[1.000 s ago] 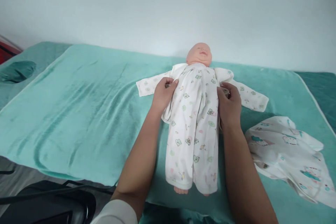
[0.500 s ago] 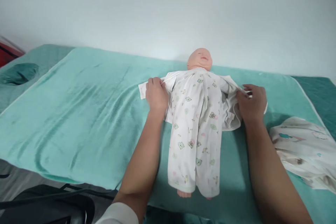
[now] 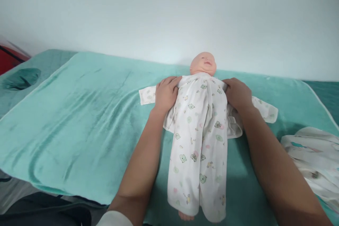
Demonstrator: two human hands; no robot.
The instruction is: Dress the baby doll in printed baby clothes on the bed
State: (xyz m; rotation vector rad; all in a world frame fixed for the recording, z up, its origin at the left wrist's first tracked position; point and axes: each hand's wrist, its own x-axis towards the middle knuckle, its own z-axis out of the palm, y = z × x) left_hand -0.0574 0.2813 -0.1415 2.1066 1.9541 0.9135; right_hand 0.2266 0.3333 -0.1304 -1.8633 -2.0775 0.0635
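Nearest, the foot (image 3: 186, 216) of the doll (image 3: 203, 64), which lies on its back on the green blanket (image 3: 106, 123). A two-legged printed garment (image 3: 197, 141) covers its front. To the right, a bundled cloth (image 3: 315, 159). Farther, the left hand (image 3: 166, 93) and right hand (image 3: 239, 93) flank the upper garment; grip cannot be determined. Behind: pale wall (image 3: 169, 14).

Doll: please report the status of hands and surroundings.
Left hand and right hand at either shoulder of doll. Doll face up, clothed. Cloth at right, apart from doll.
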